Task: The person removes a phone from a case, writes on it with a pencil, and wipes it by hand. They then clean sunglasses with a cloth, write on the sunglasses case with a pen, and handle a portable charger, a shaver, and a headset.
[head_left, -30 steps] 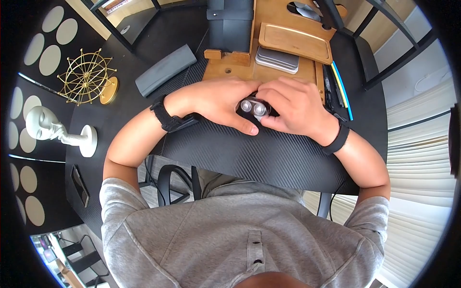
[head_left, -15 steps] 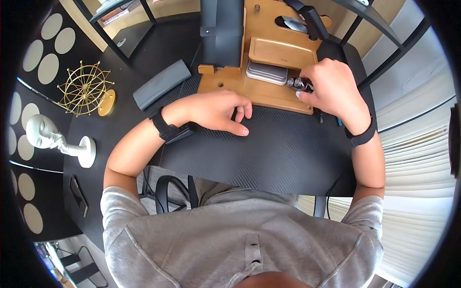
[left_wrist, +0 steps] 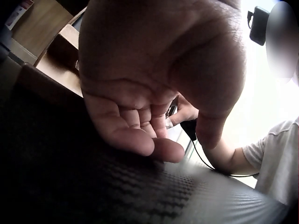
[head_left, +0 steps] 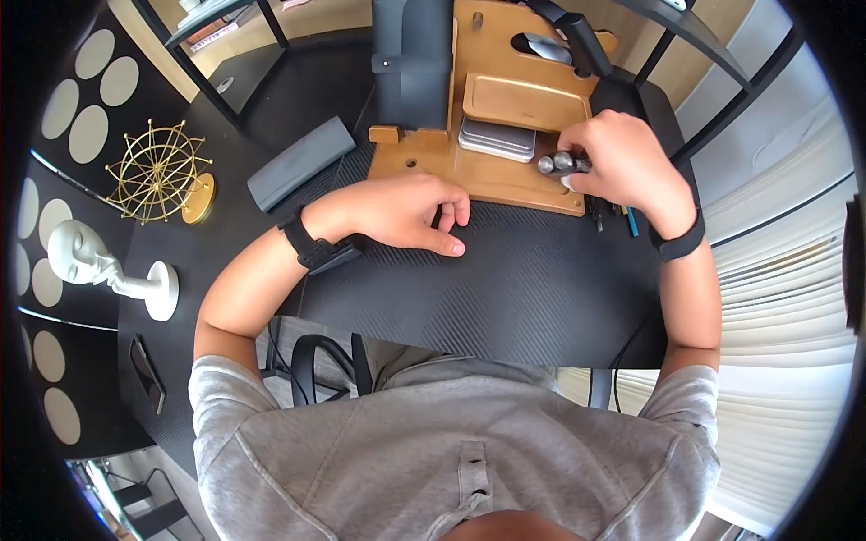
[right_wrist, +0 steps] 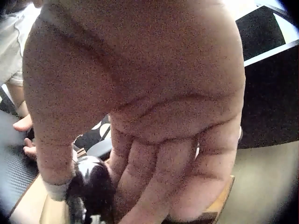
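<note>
My right hand [head_left: 627, 167] pinches a small dark, glossy object [head_left: 561, 164] between thumb and fingers, low over the right part of a wooden desk organizer [head_left: 492, 185]. Two round silver ends of this object face left; its exact kind does not show. In the right wrist view the dark object [right_wrist: 91, 186] lies between thumb and fingers, its lower part cut off by the frame. My left hand [head_left: 406, 212] rests on the black desk before the organizer. Its fingers curl loosely around nothing, as the left wrist view of the palm [left_wrist: 154, 60] also shows.
Flat grey items [head_left: 496, 141] are stacked under the organizer's wooden tray [head_left: 526, 101]. Pens [head_left: 631, 221] lie right of it. A grey case [head_left: 302, 162], a gold wheel ornament [head_left: 158, 169], a white figurine [head_left: 113, 270] and a phone [head_left: 146, 374] are on the left.
Both hands were together around the object near the desk's middle. The right hand has since carried it right and forward to the organizer; the left hand has let go and stayed behind.
</note>
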Action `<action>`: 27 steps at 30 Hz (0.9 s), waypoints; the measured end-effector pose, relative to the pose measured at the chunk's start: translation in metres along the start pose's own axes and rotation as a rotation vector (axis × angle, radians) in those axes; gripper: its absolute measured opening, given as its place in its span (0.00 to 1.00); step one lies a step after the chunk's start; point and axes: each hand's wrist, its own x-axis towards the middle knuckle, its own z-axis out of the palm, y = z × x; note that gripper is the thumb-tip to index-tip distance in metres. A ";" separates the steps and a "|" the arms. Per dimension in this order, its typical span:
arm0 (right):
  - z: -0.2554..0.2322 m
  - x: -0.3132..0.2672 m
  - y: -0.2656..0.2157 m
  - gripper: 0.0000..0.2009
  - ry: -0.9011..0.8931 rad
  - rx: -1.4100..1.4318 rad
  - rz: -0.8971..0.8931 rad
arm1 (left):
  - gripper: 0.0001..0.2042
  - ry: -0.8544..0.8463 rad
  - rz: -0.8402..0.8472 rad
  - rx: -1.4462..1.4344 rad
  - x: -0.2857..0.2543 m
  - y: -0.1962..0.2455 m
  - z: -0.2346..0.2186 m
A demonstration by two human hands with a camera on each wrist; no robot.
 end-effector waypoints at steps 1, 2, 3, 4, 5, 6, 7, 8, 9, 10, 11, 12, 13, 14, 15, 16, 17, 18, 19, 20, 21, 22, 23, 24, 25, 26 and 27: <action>-0.006 -0.002 -0.001 0.12 -0.040 0.010 0.005 | 0.21 0.005 0.005 0.006 0.000 0.000 0.001; -0.009 -0.005 -0.003 0.11 -0.028 -0.031 -0.015 | 0.21 0.010 0.009 0.012 0.000 0.001 0.001; -0.006 -0.007 0.000 0.10 0.002 -0.053 -0.025 | 0.20 0.016 0.016 0.021 0.000 0.001 0.001; -0.004 -0.008 0.003 0.09 0.035 -0.078 -0.035 | 0.20 0.012 0.016 0.020 0.000 0.000 0.003; -0.001 -0.009 0.006 0.09 0.074 -0.065 -0.067 | 0.20 0.010 0.018 0.022 0.000 0.000 0.003; 0.002 -0.009 0.008 0.09 0.117 -0.056 -0.098 | 0.20 0.012 0.022 0.029 0.000 0.000 0.002; 0.003 -0.008 0.011 0.08 0.164 -0.050 -0.130 | 0.20 0.011 0.018 0.010 0.001 -0.001 0.001; 0.003 -0.006 0.012 0.08 0.150 -0.086 -0.125 | 0.20 0.009 0.013 -0.008 0.000 -0.003 0.002; 0.004 -0.004 0.011 0.08 0.134 -0.118 -0.119 | 0.20 0.005 0.006 -0.028 0.000 -0.003 0.002; 0.005 -0.002 0.008 0.08 0.113 -0.146 -0.114 | 0.20 0.012 0.008 -0.013 0.001 -0.002 0.000; 0.004 0.000 0.003 0.08 0.108 -0.151 -0.098 | 0.20 0.013 0.007 -0.003 0.000 0.000 -0.001; 0.008 0.000 0.002 0.08 0.129 -0.173 -0.107 | 0.20 0.009 0.005 0.003 -0.001 0.001 0.000; 0.011 0.001 0.002 0.08 0.150 -0.194 -0.113 | 0.20 0.008 0.006 0.003 -0.001 0.001 0.002; 0.014 0.002 0.001 0.08 0.174 -0.219 -0.119 | 0.20 0.009 0.009 0.005 -0.001 0.001 0.002; 0.016 0.003 0.000 0.06 0.175 -0.243 -0.112 | 0.20 0.016 0.014 0.012 0.000 0.002 0.001; 0.019 0.002 0.000 0.06 0.180 -0.249 -0.104 | 0.20 0.011 0.011 0.005 0.000 0.002 0.001; 0.022 0.002 0.000 0.05 0.188 -0.256 -0.097 | 0.20 0.009 0.008 0.002 0.000 0.002 0.002; 0.023 0.002 0.001 0.05 0.199 -0.265 -0.092 | 0.20 0.011 0.004 0.000 0.000 0.001 0.001; 0.023 0.002 0.000 0.02 0.197 -0.274 -0.101 | 0.20 0.012 0.006 -0.004 -0.001 0.001 0.001; 0.025 0.003 0.000 0.01 0.196 -0.298 -0.108 | 0.19 0.014 0.007 -0.009 0.000 0.001 0.001; 0.029 0.005 0.000 0.01 0.191 -0.318 -0.115 | 0.19 0.013 0.007 -0.017 0.000 0.000 0.001; 0.034 0.005 0.000 0.00 0.182 -0.335 -0.121 | 0.19 0.019 0.011 -0.010 0.000 -0.001 0.000; 0.039 0.007 0.001 0.02 0.215 -0.373 -0.156 | 0.19 0.020 0.014 -0.008 0.000 -0.001 0.000; 0.041 0.008 0.001 0.03 0.222 -0.382 -0.154 | 0.19 0.017 0.017 -0.012 0.000 -0.001 0.001; 0.042 0.008 0.001 0.03 0.229 -0.391 -0.152 | 0.19 0.013 0.013 -0.009 -0.001 0.000 0.002; 0.043 0.008 0.001 0.03 0.240 -0.404 -0.150 | 0.18 0.011 0.013 -0.003 -0.001 0.003 0.001; 0.044 0.008 0.002 0.03 0.235 -0.411 -0.150 | 0.18 0.013 0.014 0.006 -0.001 0.004 0.000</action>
